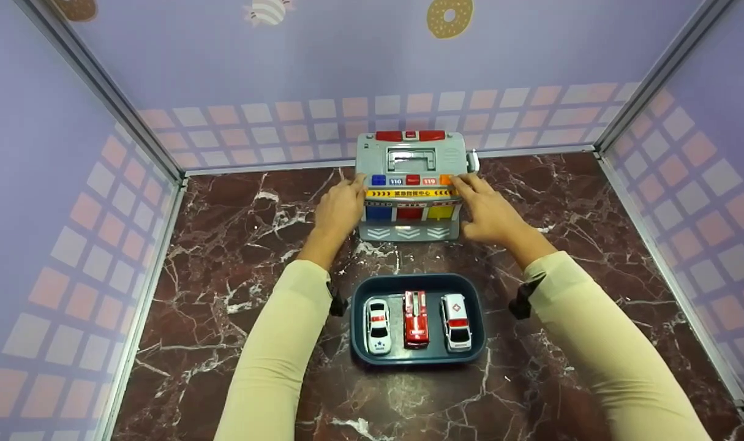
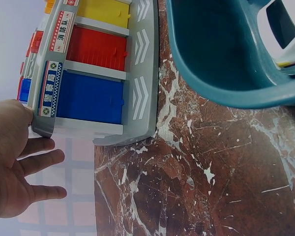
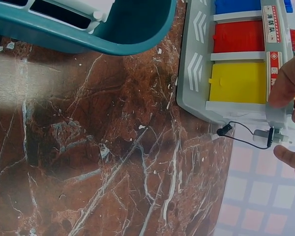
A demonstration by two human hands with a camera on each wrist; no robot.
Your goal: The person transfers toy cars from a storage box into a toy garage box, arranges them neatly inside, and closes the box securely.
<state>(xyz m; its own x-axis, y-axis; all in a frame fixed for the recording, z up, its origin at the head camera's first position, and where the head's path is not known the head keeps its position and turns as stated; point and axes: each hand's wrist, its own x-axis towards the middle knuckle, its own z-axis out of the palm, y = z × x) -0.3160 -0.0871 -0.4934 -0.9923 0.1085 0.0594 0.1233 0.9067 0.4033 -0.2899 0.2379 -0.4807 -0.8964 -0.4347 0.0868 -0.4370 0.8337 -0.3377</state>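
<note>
A grey toy rescue station stands against the back wall, with a blue door, a red door and a yellow door along its front. At its left front corner is my left hand, touching the edge with several fingers extended. My right hand rests at the opposite corner, a fingertip by the orange button. Nearer to me, a dark teal tray holds a toy police car, a red toy fire truck and a toy ambulance.
The marbled red-brown tabletop is bounded by lilac panels at the back and sides. A black cord hangs at the station's yellow-door end. A white piece sticks out from the station's right side.
</note>
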